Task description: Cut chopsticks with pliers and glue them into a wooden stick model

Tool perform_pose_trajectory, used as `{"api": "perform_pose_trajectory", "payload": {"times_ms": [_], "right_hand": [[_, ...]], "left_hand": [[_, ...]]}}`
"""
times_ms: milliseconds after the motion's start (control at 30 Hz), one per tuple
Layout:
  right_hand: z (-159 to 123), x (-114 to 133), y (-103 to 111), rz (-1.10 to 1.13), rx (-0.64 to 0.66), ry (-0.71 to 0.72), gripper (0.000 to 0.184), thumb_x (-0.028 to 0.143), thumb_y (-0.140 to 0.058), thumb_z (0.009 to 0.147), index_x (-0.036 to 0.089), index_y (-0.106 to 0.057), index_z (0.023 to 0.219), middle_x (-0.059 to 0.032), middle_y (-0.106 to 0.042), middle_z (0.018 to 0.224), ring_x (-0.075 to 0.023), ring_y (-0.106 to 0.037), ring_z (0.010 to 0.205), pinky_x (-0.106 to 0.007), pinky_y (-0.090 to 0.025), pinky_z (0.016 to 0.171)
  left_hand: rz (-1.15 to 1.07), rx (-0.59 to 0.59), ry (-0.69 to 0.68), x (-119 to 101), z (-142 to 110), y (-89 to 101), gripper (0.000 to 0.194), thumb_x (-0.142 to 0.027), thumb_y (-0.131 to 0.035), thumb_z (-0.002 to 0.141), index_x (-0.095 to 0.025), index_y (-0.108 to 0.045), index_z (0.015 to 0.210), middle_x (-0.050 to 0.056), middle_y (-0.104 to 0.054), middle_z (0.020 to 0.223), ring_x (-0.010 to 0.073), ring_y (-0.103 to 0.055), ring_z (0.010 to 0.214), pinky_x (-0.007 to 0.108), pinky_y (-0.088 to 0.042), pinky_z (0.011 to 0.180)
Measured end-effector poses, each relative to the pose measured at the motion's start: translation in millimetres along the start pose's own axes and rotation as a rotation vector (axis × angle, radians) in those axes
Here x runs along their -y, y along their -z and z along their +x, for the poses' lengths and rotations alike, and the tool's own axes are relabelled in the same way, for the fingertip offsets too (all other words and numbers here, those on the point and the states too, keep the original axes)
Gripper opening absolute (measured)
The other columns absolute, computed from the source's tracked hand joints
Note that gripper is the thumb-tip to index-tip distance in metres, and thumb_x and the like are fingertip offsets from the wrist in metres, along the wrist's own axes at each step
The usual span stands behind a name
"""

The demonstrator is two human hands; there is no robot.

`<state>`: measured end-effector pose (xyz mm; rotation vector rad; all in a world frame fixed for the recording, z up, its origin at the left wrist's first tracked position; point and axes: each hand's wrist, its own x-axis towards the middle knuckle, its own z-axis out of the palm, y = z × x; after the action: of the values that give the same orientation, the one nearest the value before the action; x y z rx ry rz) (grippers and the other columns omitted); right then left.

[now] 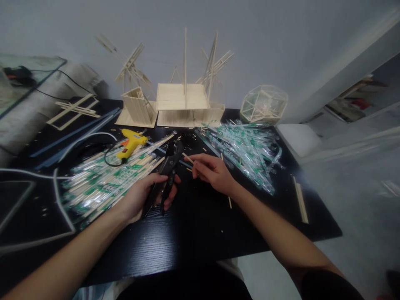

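My left hand (156, 193) is wrapped round the handles of a black hand cutter (170, 162), its head tilted up and away from me. Between the fingers of my right hand (214, 171) is a thin wooden stick (188, 158), one end pointing at the cutter's head. Stick and jaws are close together; I cannot tell whether they touch. Under my right wrist lies another thin stick (230, 202) on the black table (200, 246). Left of the cutter, a yellow glue gun (133, 143) rests on wrapped bundles of chopsticks (106, 183).
Torn clear-and-green plastic wrappers (246, 152) are heaped on the right. Wooden stick models (183, 96) stand along the back wall, with a faceted frame (264, 104) at back right. Loose sticks (300, 200) lie near the right edge. A white cable (59, 196) loops on the left.
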<state>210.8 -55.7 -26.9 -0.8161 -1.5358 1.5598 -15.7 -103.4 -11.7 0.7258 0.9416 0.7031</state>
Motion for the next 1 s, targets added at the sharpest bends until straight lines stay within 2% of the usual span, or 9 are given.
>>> {"api": "perform_pose_trajectory", "payload": {"times_ms": [100, 300, 400, 533, 600, 667, 800, 867, 1000], "right_hand": [[1, 2, 3, 0.099, -0.07, 0.003, 0.028, 0.037, -0.068, 0.093, 0.018, -0.073, 0.113, 0.0025, -0.063, 0.071, -0.0032, -0.037, 0.044, -0.02, -0.023, 0.04], [5, 6, 11, 0.257, -0.219, -0.083, 0.027, 0.041, -0.077, 0.085, 0.018, -0.071, 0.099, 0.0079, -0.048, 0.057, -0.0037, -0.031, 0.041, -0.017, -0.02, 0.033], [7, 7, 14, 0.297, -0.225, -0.085, 0.031, 0.045, -0.079, 0.082, 0.019, -0.068, 0.093, 0.0067, -0.053, 0.061, -0.005, -0.041, 0.043, -0.016, -0.034, 0.034], [10, 6, 16, 0.358, -0.254, -0.049, 0.032, 0.045, -0.082, 0.081, 0.02, -0.062, 0.086, 0.0052, -0.058, 0.068, -0.01, -0.061, 0.064, -0.027, -0.063, 0.067], [10, 4, 17, 0.366, -0.275, -0.008, 0.032, 0.042, -0.084, 0.08, 0.02, -0.061, 0.085, 0.0048, -0.06, 0.071, -0.0112, -0.065, 0.072, -0.032, -0.064, 0.081], [11, 3, 17, 0.365, -0.281, 0.005, 0.032, 0.041, -0.086, 0.078, 0.02, -0.062, 0.085, 0.0044, -0.063, 0.072, -0.0115, -0.066, 0.072, -0.032, -0.063, 0.082], [9, 5, 18, 0.339, -0.282, -0.037, 0.032, 0.039, -0.087, 0.074, 0.019, -0.063, 0.081, 0.0027, -0.068, 0.071, -0.011, -0.064, 0.065, -0.025, -0.059, 0.061], [8, 5, 18, 0.3, -0.281, -0.05, 0.031, 0.039, -0.087, 0.074, 0.019, -0.063, 0.078, 0.0011, -0.07, 0.072, -0.011, -0.063, 0.063, -0.023, -0.056, 0.054], [7, 5, 18, 0.241, -0.271, -0.044, 0.029, 0.035, -0.086, 0.075, 0.018, -0.063, 0.075, -0.002, -0.073, 0.076, -0.0113, -0.063, 0.061, -0.022, -0.053, 0.05]], "left_hand": [[-0.084, -0.026, 0.023, -3, 0, -0.4, 0.034, -0.037, -0.05, 0.086, -0.013, -0.07, 0.099, 0.009, -0.068, 0.073, 0.0204, -0.062, 0.058, 0.034, -0.051, 0.057], [-0.166, -0.064, 0.06, -4, 4, -0.6, 0.041, -0.046, -0.051, 0.097, -0.013, -0.071, 0.111, 0.013, -0.075, 0.093, 0.0233, -0.073, 0.077, 0.036, -0.06, 0.074], [-0.174, -0.056, 0.024, -4, 6, 0.4, 0.047, -0.053, -0.049, 0.099, -0.015, -0.07, 0.118, 0.013, -0.075, 0.099, 0.0234, -0.074, 0.085, 0.036, -0.062, 0.08], [-0.187, -0.044, 0.037, -3, 7, -0.3, 0.057, -0.064, -0.044, 0.098, -0.023, -0.062, 0.134, 0.011, -0.075, 0.1, 0.0246, -0.075, 0.087, 0.039, -0.063, 0.076], [-0.17, -0.065, 0.035, -2, 8, -1.1, 0.058, -0.065, -0.047, 0.096, -0.024, -0.06, 0.135, 0.009, -0.075, 0.093, 0.023, -0.074, 0.08, 0.037, -0.063, 0.07], [-0.126, -0.117, -0.005, -1, 8, -1.5, 0.053, -0.062, -0.057, 0.093, -0.022, -0.062, 0.127, 0.005, -0.072, 0.086, 0.0196, -0.071, 0.071, 0.034, -0.062, 0.065], [0.027, -0.265, -0.211, -2, 5, -1.6, 0.041, -0.054, -0.07, 0.087, -0.017, -0.065, 0.104, -0.004, -0.056, 0.062, 0.0092, -0.051, 0.046, 0.02, -0.042, 0.04], [0.025, -0.298, -0.259, -6, 2, -1.7, 0.038, -0.052, -0.063, 0.092, -0.015, -0.065, 0.095, -0.007, -0.044, 0.055, 0.0057, -0.038, 0.04, 0.018, -0.028, 0.035], [-0.059, -0.332, -0.255, -12, -1, -1.8, 0.047, -0.051, -0.042, 0.103, -0.014, -0.061, 0.08, -0.006, -0.037, 0.051, 0.0046, -0.031, 0.038, 0.019, -0.022, 0.035]]}}
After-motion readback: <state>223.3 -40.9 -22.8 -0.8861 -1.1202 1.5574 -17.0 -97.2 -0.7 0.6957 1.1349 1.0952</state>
